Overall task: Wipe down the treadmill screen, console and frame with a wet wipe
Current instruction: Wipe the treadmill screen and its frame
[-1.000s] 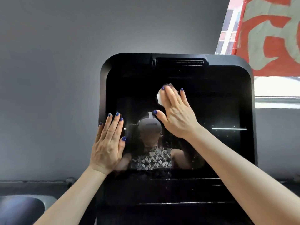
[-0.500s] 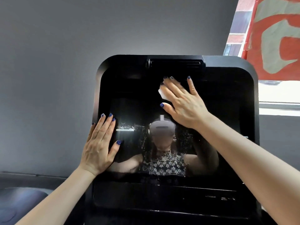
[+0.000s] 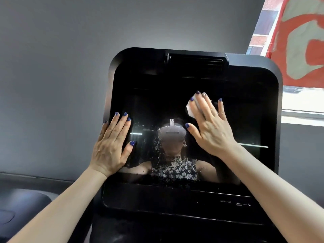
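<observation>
My right hand [image 3: 211, 130] presses a white wipe [image 3: 192, 107] flat on the black screen [image 3: 245, 123], fingers straight. My left hand [image 3: 112, 146] lies flat and holds nothing.

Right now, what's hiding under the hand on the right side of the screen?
A white wet wipe lies under the right hand, pressed flat against the black screen. Only its edge peeks out past the fingers; the rest, and the glass beneath, are covered.
</observation>
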### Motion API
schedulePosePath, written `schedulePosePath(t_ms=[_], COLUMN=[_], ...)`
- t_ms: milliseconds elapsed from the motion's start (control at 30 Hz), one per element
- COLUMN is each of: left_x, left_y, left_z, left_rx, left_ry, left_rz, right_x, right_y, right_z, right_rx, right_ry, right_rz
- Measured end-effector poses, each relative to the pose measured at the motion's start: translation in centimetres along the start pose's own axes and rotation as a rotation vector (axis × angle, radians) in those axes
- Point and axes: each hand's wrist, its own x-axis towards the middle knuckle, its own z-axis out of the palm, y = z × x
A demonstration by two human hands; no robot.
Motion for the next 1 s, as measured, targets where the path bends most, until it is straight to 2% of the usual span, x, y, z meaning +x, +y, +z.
schedulePosePath(t_ms=[167,367,633,800,1000], left_x=[0.0,-0.1,-0.1,-0.2,-2.8], left_y=[-0.1,-0.1,-0.3,0.1,4.2], left_z=[0.0,-0.1,0.2,-0.3,-0.6], left_rx=[0.003,-0.01,-0.028,-0.029,-0.112], left_ry=[-0.017,-0.032,-0.045,-0.08,-0.061], left_rz=[-0.002,-0.007,0.004,-0.023,-0.015], right_x=[-1.1,3.2,-3.5,1.7,0.9], right_y=[0.8,2.0,1.6,2.7,3.0], right_z=[-0.4,-1.6,-0.5,-2.5,-2.4], right_rx=[-0.081,-0.066,-0.055,-0.027,-0.002], right_ry=[-0.058,-0.077,-0.135,-0.102,-0.041], right_rz=[-0.029,0.134,0.05,0.152,0.059])
